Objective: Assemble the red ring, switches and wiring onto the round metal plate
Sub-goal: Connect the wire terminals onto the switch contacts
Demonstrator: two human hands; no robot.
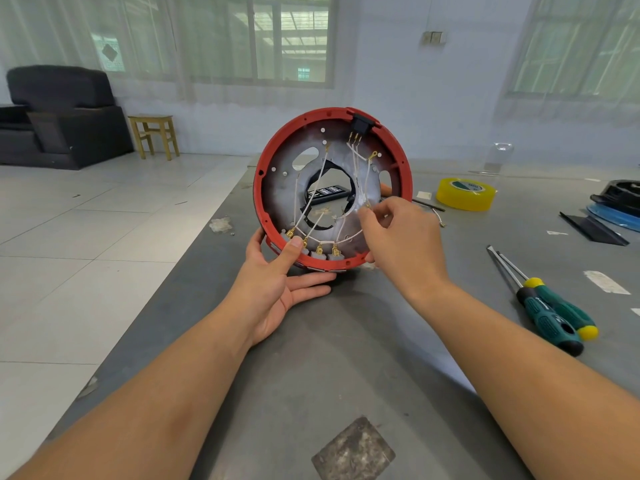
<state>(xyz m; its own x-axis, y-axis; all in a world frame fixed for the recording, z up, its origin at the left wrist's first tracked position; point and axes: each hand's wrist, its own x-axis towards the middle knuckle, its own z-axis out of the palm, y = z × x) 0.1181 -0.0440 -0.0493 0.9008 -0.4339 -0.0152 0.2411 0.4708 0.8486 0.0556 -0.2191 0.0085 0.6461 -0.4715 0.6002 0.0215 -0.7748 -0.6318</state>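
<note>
**Wiring under your fingertips, plate held on edge**

You could pull a brass spade terminal (335,251) off its tab if you tug the white wires (320,173) any harder; they run taut across the plate, so slack is scarce. The plate could also roll or slip, since only your left hand (277,289) steadies it: the thumb presses on the lower rim, the fingers lie straight beneath. The jagged black liner around the centre hole (332,199) looks sharp enough to chafe insulation dragged over it.

Your right hand (398,237) has thumb and forefinger closed together on a white wire at the right edge of the hole. Whether it ends in a connector there, I cannot tell.

The round metal plate (294,192) stands upright on its edge, just above the grey workbench (346,358), its inner face toward you. The red ring (268,157) sits around its rim. A black rocker switch (362,123) is seated at the top; grey switch bodies (318,255) line the bottom, each with a terminal attached. The metal is dull and smudged.
</note>
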